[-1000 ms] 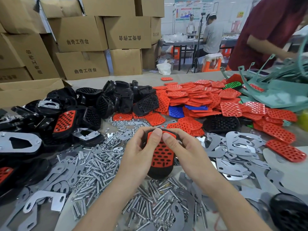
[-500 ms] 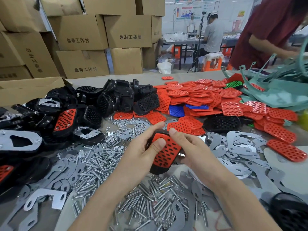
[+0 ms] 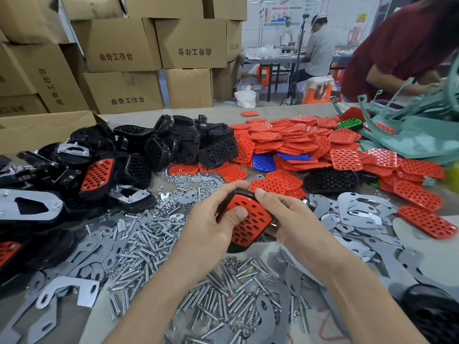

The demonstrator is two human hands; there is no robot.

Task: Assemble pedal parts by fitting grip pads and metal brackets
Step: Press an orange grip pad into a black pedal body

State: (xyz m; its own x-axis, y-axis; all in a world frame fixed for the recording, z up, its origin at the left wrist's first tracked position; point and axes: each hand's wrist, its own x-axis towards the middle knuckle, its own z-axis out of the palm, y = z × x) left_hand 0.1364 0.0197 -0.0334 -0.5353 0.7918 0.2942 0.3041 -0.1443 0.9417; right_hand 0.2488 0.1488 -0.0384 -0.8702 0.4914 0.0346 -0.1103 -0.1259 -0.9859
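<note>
Far left of the held pedal lies a heap of finished black plastic pedals (image 3: 96, 173), some showing red pads, others bolted silver plates, so a fair batch is done. Just left of and below it, loose silver bolts (image 3: 139, 234) litter the counter (image 3: 213, 112). The left hand (image 3: 211, 224) grasps the black plastic pedal body with its red perforated grip pad (image 3: 248, 222), thumb pressing the pad's face. The right hand (image 3: 293, 222) clasps its right edge, thumb on the top rim. The pad looks seated. The underside is hidden, so its bracket probably remains to be fitted. Right of it lie flat grey metal brackets (image 3: 357, 212), and beyond it many loose red perforated pads (image 3: 298, 142) wait.
</note>
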